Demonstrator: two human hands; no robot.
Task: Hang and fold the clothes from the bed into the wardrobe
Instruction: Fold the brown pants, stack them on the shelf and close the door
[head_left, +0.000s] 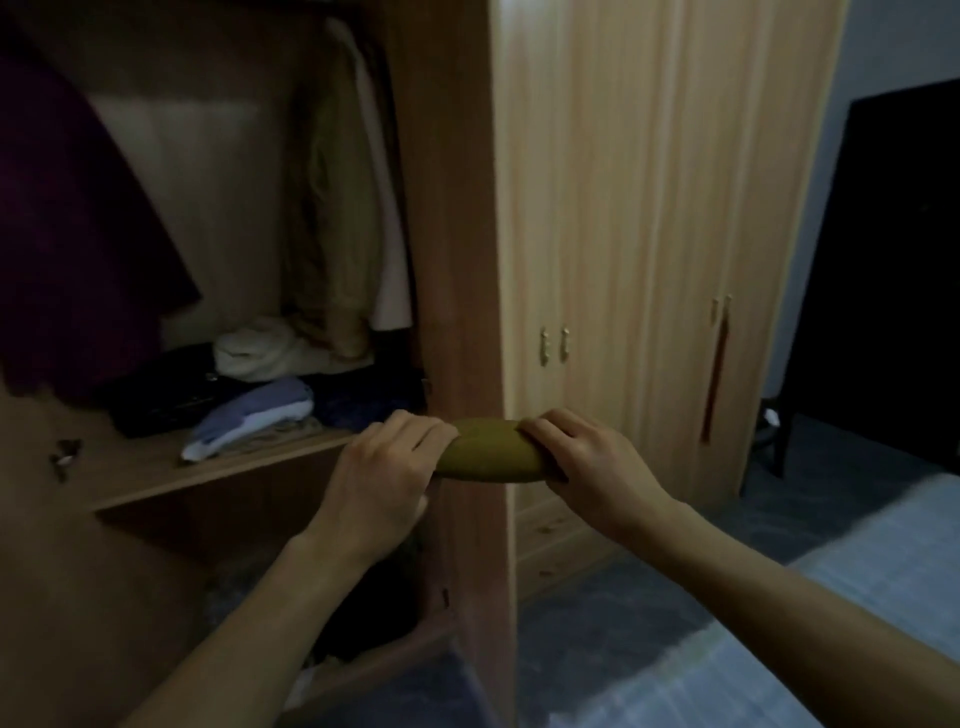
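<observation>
From the head camera, the room is dim. An open wardrobe of reddish-brown wood fills the left half. Its shelf carries a blue-and-white folded garment, a white bundled cloth behind it, a black item to the left and dark blue fabric to the right. A beige jacket hangs at the right side of the compartment, with a white garment just beside it, and a dark maroon garment hangs at the far left. Below the shelf, a lower compartment holds dark clothing too shadowed to make out.

To the right stands a pale wooden cupboard with closed doors, small metal handles and a red tassel hanging from one pair. Beyond it is a dark piece of furniture against a pale wall. The floor is blue carpet, and the corner of a bed with a light blue checked cover shows at the lower right.

No brand, label or writing can be read.

A mustard-yellow folded cloth is held in the air in front of the wardrobe's side panel, level with the shelf edge. The left hand grips its left end, fingers curled over the top. The right hand grips its right end the same way. The hands are apart, with the cloth spanning the gap between them.
</observation>
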